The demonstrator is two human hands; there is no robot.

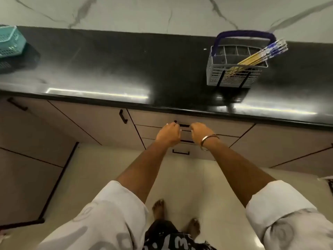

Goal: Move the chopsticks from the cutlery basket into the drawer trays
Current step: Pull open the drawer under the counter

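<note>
Right now both my hands are down at the top drawer (155, 118) front, below the black surface (126, 69). My left hand (168, 133) and my right hand (200, 132) sit at either end of the black drawer handle (183, 125), knuckles up, fingers curled toward it; can't tell from this angle whether the fingers actually wrap the bar or just touch it. Drawer is closed, flush with the two drawers under it. Metal bangle (207, 141) on my right wrist, white sleeves rolled to the elbows. Chopsticks (259, 56) are in the grey cutlery basket (232, 78), well apart from my hands, up on the surface to the right. They stand in the near-right compartment, bundled, tilted back and to the right, blue-and-white patterned ends sticking out past the rim, yellow shafts running down inside. Basket's blue handle (246, 33) is raised over its far side. Teal plastic basket (10, 41) sits at the far-left edge of the surface, on top of a dark one. Marble-look wall behind, pale tile floor (180, 177) below, my bare feet visible.
</note>
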